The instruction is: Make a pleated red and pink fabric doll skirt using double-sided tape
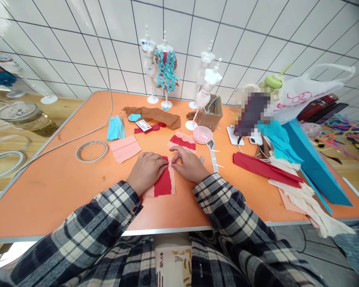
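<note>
A piece of pink crepe paper with a red layer on top (163, 184) lies flat near the front of the table. My left hand (146, 169) rests over its upper left part, fingers bent and closed, thumb and fingertips gripping the red paper. At the upper right edge, my right hand (188, 163) pinches the pink border between thumb and index finger. Just beyond my hands is a second pink piece with a red stripe (182, 142). To the left sit a plain pink sheet (125, 149) and a folded light blue piece (115, 128).
White mini mannequins (211, 79) stand along the tiled wall, one in a blue ruffled dress (166, 69). A pink bowl (202, 135), cardboard box (214, 113) and grey tool (213, 156) are ahead right. Red crepe paper (266, 169) lies right; a tape roll (92, 151) lies left.
</note>
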The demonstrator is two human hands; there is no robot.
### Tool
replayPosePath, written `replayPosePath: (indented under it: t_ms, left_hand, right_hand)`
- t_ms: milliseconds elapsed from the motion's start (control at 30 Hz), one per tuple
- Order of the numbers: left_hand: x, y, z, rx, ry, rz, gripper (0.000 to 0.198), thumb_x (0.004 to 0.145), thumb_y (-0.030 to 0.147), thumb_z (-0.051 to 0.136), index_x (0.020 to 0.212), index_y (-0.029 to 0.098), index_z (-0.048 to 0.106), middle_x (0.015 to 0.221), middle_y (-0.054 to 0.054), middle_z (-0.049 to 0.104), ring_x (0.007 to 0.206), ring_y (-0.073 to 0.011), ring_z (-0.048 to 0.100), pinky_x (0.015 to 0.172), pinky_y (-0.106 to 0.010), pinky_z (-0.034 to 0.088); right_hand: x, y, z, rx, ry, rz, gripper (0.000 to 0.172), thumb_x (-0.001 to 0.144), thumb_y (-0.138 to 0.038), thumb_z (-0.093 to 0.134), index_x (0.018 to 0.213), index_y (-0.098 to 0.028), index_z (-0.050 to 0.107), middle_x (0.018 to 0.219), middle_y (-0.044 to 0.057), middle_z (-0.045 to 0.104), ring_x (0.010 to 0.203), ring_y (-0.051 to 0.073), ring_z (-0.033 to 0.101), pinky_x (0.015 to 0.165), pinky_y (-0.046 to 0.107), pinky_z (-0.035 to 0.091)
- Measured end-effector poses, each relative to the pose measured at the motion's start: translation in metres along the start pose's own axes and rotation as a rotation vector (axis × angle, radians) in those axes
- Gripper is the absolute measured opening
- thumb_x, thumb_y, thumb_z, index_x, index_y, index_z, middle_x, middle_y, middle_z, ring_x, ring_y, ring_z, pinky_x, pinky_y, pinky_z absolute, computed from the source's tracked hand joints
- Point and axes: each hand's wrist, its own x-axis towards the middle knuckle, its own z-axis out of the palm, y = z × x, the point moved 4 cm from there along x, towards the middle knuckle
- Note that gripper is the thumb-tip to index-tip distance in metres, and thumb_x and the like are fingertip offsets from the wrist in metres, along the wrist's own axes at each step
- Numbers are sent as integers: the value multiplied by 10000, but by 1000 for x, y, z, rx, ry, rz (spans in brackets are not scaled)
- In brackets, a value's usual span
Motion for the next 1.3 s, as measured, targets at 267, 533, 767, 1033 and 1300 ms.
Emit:
replayPosePath:
  t_ms: [267,533,767,1033,1300]
  left_hand:
    - [-2,-4,-4,-12,18,-43,248,936,302,491,921,252,734,990,-48,737,939,-253,597,878,-459,327]
    - [-5,-8,-5,-8,12,-87,215,897,367,550,913,261,737,992,-61,717,948,-271,566,864,-483,299]
    - [-8,-4,-10,-59,30,-33,218,916,339,527,871,244,718,986,-60,723,954,-260,568,860,-475,282]
    - [-7,-8,-2,-113,-56,14,208,929,366,514,945,269,697,978,-41,741,950,-243,606,943,-501,235]
    - [-8,-17,-9,-101,-30,9,244,900,431,562,926,249,723,991,-56,696,958,-248,584,852,-420,353]
  right_hand:
    - [1,2,7,-96,-41,-50,463,817,-109,613,1251,-220,495,989,10,691,1007,198,576,942,342,409]
    - [7,1,7,-70,67,-49,460,825,-172,622,1262,-205,482,1105,39,697,1100,217,560,994,366,388]
    - [6,7,20,103,-84,75,530,816,-190,633,1296,-230,412,858,-33,708,846,164,655,831,303,456]
    - [5,18,8,103,74,95,633,772,-193,651,1354,-202,404,1018,8,668,915,157,624,831,291,456]
    - [-4,-3,8,-8,69,5,557,805,-180,617,1332,-198,440,1053,36,680,1019,189,600,907,316,437]
